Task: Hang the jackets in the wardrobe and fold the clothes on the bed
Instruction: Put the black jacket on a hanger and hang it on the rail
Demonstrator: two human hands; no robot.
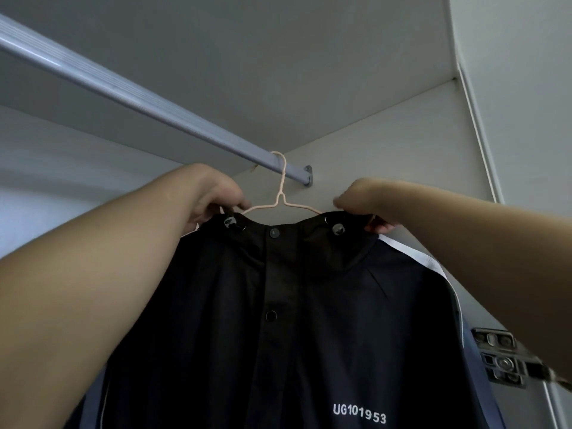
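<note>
Jacket [309,320]: dark navy, smooth shell with a faint sheen. It hangs front-on inside the wardrobe, its collar at the top. Placket runs down the centre, closed with round black snap buttons [271,315]. Two grey cord toggles [338,229] sit at the collar corners. A white stripe [414,255] runs along one shoulder seam, and white block lettering [359,413] reads "UG101953" low on the chest. The jacket is carried on a thin pale-pink hanger [280,199] of wire-like gauge, whose hook is looped over the rail [123,91]. Left grip [213,193]: fingers curled closed over the collar edge at one shoulder, beside the hanger's arm. Right grip [362,198]: fingers curled closed, pinching the collar fabric at the other shoulder. Both forearms are bare and raised. Rail: pale grey-blue metal, ribbed lengthwise, running diagonally to a small metal end bracket [308,174] just beside the hook. Wardrobe panels [387,134]: flat, matt white. A steel door hinge [501,357] is on the side wall under the right forearm.
</note>
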